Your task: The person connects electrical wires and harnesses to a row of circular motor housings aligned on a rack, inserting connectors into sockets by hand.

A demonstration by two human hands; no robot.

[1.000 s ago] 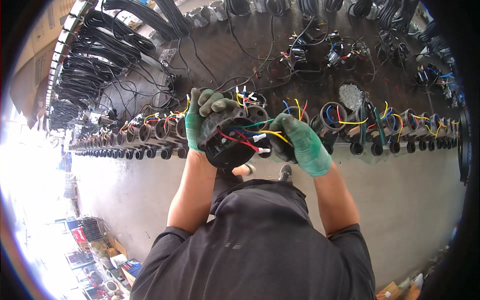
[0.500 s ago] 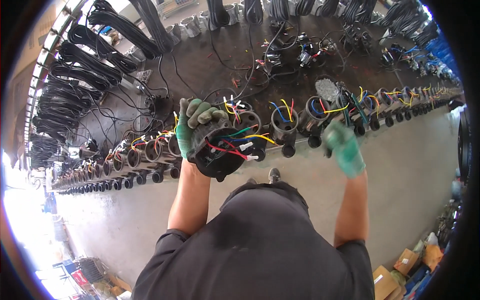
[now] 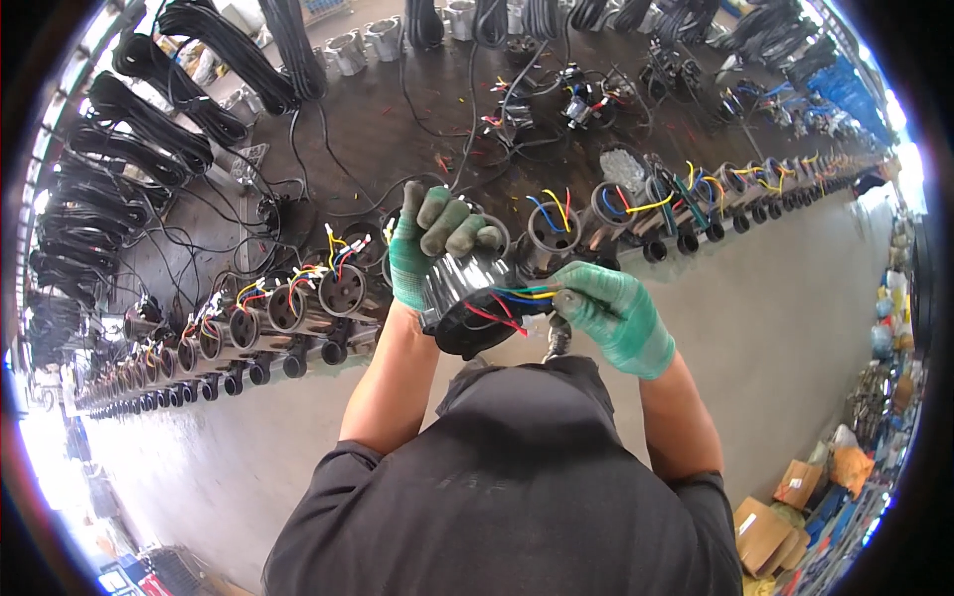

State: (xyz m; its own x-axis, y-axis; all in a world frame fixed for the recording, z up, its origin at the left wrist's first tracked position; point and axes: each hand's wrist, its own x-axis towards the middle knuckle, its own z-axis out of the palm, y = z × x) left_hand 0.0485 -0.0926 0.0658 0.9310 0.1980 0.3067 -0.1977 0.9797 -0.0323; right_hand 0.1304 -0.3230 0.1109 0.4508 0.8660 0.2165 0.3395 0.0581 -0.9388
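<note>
My left hand [image 3: 433,236], in a green-and-grey work glove, is closed around a shiny metal cylindrical motor housing [image 3: 459,282] with a black end piece [image 3: 467,328]. The housing is tilted in front of my body, above the bench's near edge. Red, yellow, blue and green wires come out of its black end. My right hand [image 3: 618,320], gloved in green, pinches the ends of the yellow, blue and green wires [image 3: 524,295] between thumb and fingers. The red wires [image 3: 495,316] hang free below them. Exactly which wire tips sit inside the pinch is hidden.
Along the bench's near edge runs a long row of similar housings [image 3: 343,288] with coloured wires sticking up. Green-handled pliers [image 3: 686,199] rest on this row at right, beside a clear plastic bag [image 3: 623,169]. Black cable coils [image 3: 149,124] line the left and far sides. Cardboard boxes [image 3: 765,536] lie lower right.
My right hand has come left from beside the pliers and taken hold of wires. My left hand has turned the housing, so its shiny side shows and its wires point right.
</note>
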